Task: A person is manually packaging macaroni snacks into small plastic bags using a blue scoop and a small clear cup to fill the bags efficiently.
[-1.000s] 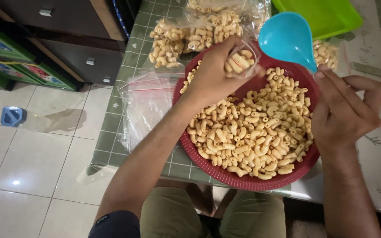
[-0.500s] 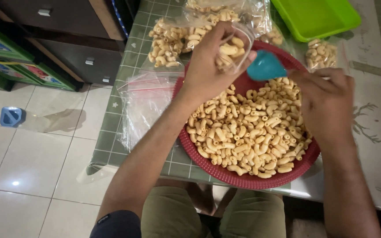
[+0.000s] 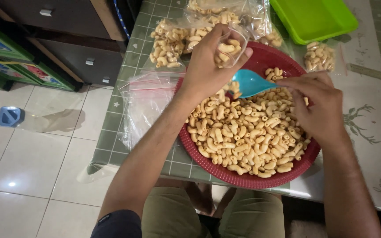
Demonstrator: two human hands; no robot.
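Holding a small clear bag (image 3: 228, 48) by its mouth, the left hand (image 3: 208, 66) has its fingers curled and pinched around the plastic, above the far rim of the red basket (image 3: 243, 178). The bag is partly filled with tan elbow-shaped snacks (image 3: 248, 132) like those heaped in the basket. Just below the bag's mouth sits the bowl of a blue scoop (image 3: 248, 82), carrying a few pieces at its left edge. The right hand (image 3: 318, 103) grips the scoop's handle with fingers closed over it; the handle itself is hidden under them. This hand hangs over the right half of the basket.

The basket stands at the near edge of the table (image 3: 115, 128), which is covered in a green checked cloth, and it reaches slightly past that edge over the person's lap. Left of the basket, flat empty bags (image 3: 144, 103) lie in a loose pile toward the table's left edge. Beyond the basket, toward the far edge, lie filled bags (image 3: 173, 42) of the same snack, and one more small filled bag (image 3: 319, 56) lies to the right of the basket's far rim. A green tray (image 3: 314, 17) sits at the far right. On the tiled floor to the left lies a small blue object (image 3: 9, 116).
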